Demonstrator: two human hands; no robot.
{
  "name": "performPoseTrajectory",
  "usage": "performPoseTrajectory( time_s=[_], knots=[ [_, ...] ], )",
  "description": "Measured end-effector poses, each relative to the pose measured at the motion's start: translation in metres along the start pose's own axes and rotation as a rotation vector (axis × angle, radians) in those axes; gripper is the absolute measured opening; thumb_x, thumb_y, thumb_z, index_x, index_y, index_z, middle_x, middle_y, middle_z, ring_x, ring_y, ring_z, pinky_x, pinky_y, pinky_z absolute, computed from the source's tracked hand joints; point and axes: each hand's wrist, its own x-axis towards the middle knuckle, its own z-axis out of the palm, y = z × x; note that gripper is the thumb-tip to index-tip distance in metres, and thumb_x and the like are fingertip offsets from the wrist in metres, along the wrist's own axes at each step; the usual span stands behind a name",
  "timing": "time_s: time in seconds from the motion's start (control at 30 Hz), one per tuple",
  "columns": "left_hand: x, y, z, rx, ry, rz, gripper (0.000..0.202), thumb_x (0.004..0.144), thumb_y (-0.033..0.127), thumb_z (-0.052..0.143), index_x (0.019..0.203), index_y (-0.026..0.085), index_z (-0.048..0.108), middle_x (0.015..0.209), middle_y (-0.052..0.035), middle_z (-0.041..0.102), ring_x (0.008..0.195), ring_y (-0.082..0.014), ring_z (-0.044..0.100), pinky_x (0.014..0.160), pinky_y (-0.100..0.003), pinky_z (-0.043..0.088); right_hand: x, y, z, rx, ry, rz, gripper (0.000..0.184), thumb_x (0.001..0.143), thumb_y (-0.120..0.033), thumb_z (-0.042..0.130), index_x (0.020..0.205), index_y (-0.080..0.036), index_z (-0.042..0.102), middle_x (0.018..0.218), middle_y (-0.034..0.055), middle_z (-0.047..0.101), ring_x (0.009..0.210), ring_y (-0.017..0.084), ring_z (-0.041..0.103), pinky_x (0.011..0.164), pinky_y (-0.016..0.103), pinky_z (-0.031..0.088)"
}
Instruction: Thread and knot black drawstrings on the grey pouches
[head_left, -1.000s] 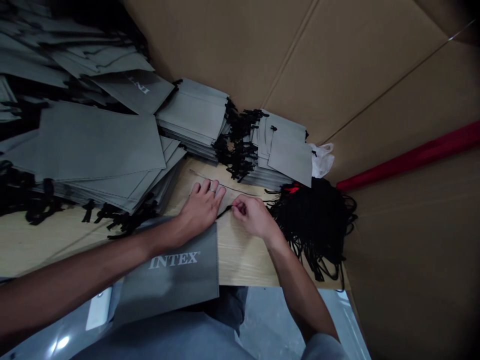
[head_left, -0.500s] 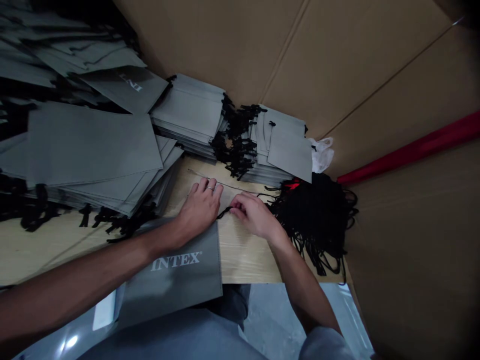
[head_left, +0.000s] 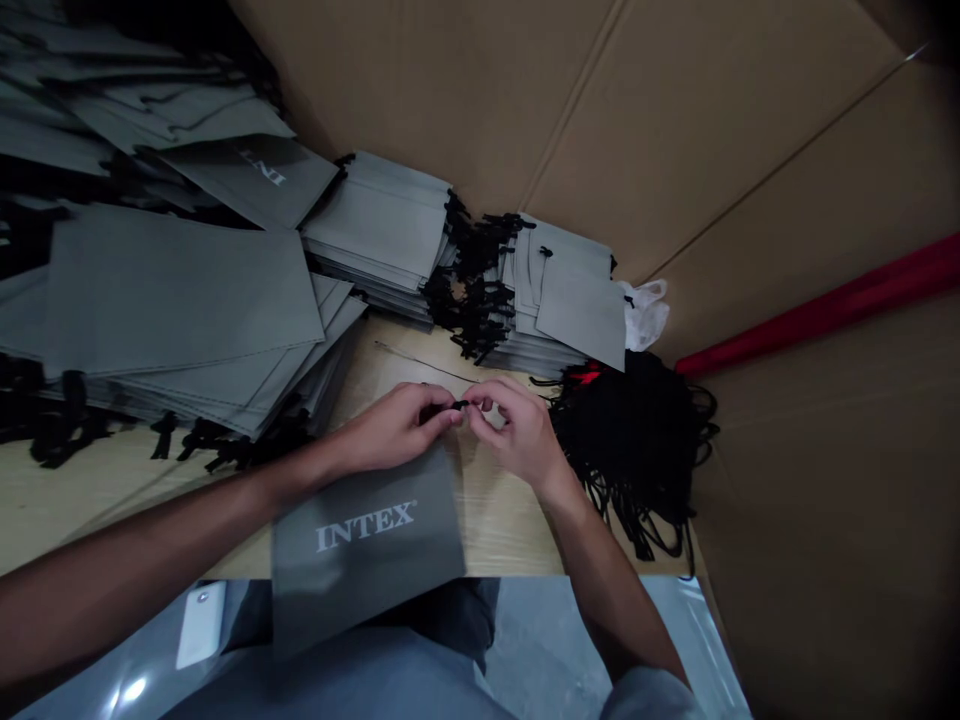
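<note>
A grey drawstring bag [head_left: 367, 560] printed INTEX lies in front of me, its lower part hanging over the table's front edge. Just above its top corner my left hand [head_left: 409, 425] pinches a short black cord [head_left: 460, 405] between thumb and fingers. My right hand [head_left: 510, 425] meets it from the other side, its fingertips closed on the same cord. The fingers cover most of the cord. Behind the hands a thin wire-like strand [head_left: 420, 360] lies on the table.
Stacks of grey bags lie on the left [head_left: 180, 290], at the back [head_left: 382, 220] and at back right [head_left: 577, 310]. Right of my hands is a heap of black cords [head_left: 637, 450]. Cardboard walls [head_left: 750, 130] close in the table [head_left: 510, 530]. A red strip [head_left: 825, 310] runs along the right wall.
My left hand has turned from lying flat over the bag's top edge to pinching the cord beside my right fingertips. The INTEX bag has shifted slightly right and toward me.
</note>
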Motion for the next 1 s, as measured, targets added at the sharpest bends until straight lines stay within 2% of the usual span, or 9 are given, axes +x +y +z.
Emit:
performPoseTrajectory(
  time_s=[0.1, 0.2, 0.3, 0.4, 0.53, 0.63, 0.87, 1.0],
  knots=[
    [0.000, -0.003, 0.002, 0.031, 0.044, 0.029, 0.037, 0.107, 0.041, 0.053, 0.080, 0.017, 0.064, 0.072, 0.0011, 0.059, 0.068, -0.0140, 0.052, 0.066, -0.028, 0.035, -0.002, -0.002, -0.001, 0.012, -0.036, 0.085, 0.019, 0.099, -0.021, 0.066, 0.117, -0.023, 0.073, 0.102, 0.0047, 0.076, 0.086, 0.018, 0.070, 0.074, 0.029, 0.055],
    [-0.001, -0.003, 0.002, 0.067, 0.056, 0.021, 0.034, 0.108, 0.040, 0.053, 0.088, 0.017, 0.070, 0.077, -0.0006, 0.065, 0.072, -0.0152, 0.056, 0.068, -0.029, 0.037, -0.003, -0.002, 0.000, 0.000, -0.050, 0.089, 0.012, 0.102, -0.025, 0.065, 0.111, -0.023, 0.073, 0.096, 0.0040, 0.077, 0.084, 0.018, 0.071, 0.073, 0.030, 0.055],
    [-0.003, -0.001, 0.002, 0.078, 0.051, 0.000, 0.031, 0.109, 0.040, 0.053, 0.100, 0.018, 0.073, 0.084, -0.0017, 0.070, 0.074, -0.0160, 0.059, 0.069, -0.029, 0.039, -0.003, 0.000, 0.002, -0.032, -0.038, 0.033, 0.009, 0.103, -0.021, 0.063, 0.104, -0.023, 0.071, 0.092, 0.0034, 0.076, 0.083, 0.018, 0.071, 0.075, 0.030, 0.055],
    [-0.004, 0.003, 0.003, 0.058, 0.039, 0.001, 0.031, 0.110, 0.040, 0.049, 0.106, 0.020, 0.071, 0.090, -0.0015, 0.072, 0.079, -0.0168, 0.063, 0.074, -0.030, 0.041, -0.003, 0.001, 0.005, -0.076, -0.028, -0.038, 0.010, 0.102, -0.016, 0.061, 0.104, -0.022, 0.068, 0.093, 0.0044, 0.074, 0.083, 0.018, 0.069, 0.077, 0.030, 0.055],
    [-0.004, 0.008, 0.008, 0.127, 0.021, 0.020, 0.031, 0.110, 0.032, 0.041, 0.094, 0.020, 0.064, 0.084, -0.0012, 0.069, 0.080, -0.0187, 0.063, 0.081, -0.034, 0.042, -0.004, 0.000, 0.011, -0.165, -0.033, -0.181, 0.012, 0.105, -0.014, 0.055, 0.103, -0.020, 0.065, 0.091, 0.0065, 0.072, 0.086, 0.020, 0.067, 0.081, 0.033, 0.054],
    [-0.003, 0.009, 0.013, 0.190, 0.013, -0.002, 0.028, 0.107, 0.024, 0.038, 0.088, 0.021, 0.059, 0.083, -0.0010, 0.069, 0.079, -0.0193, 0.063, 0.089, -0.037, 0.041, -0.006, -0.001, 0.017, -0.235, -0.017, -0.223, 0.016, 0.107, -0.014, 0.052, 0.097, -0.022, 0.063, 0.084, 0.0051, 0.068, 0.081, 0.021, 0.064, 0.079, 0.033, 0.053],
    [-0.003, 0.004, 0.016, 0.200, -0.007, -0.011, 0.028, 0.107, 0.024, 0.037, 0.089, 0.021, 0.058, 0.082, 0.0002, 0.068, 0.079, -0.0192, 0.063, 0.093, -0.040, 0.041, -0.010, 0.002, 0.028, -0.287, 0.016, -0.172, 0.016, 0.106, -0.015, 0.051, 0.098, -0.023, 0.062, 0.087, 0.0064, 0.070, 0.083, 0.023, 0.065, 0.081, 0.036, 0.053],
    [-0.005, 0.003, 0.014, 0.251, 0.013, -0.012, 0.030, 0.110, 0.031, 0.036, 0.096, 0.020, 0.061, 0.089, -0.0038, 0.070, 0.084, -0.0221, 0.063, 0.090, -0.041, 0.044, -0.007, 0.006, 0.026, -0.211, 0.019, -0.098, 0.011, 0.103, -0.017, 0.054, 0.098, -0.023, 0.062, 0.088, 0.0056, 0.071, 0.082, 0.021, 0.067, 0.080, 0.034, 0.054]
  ],
)
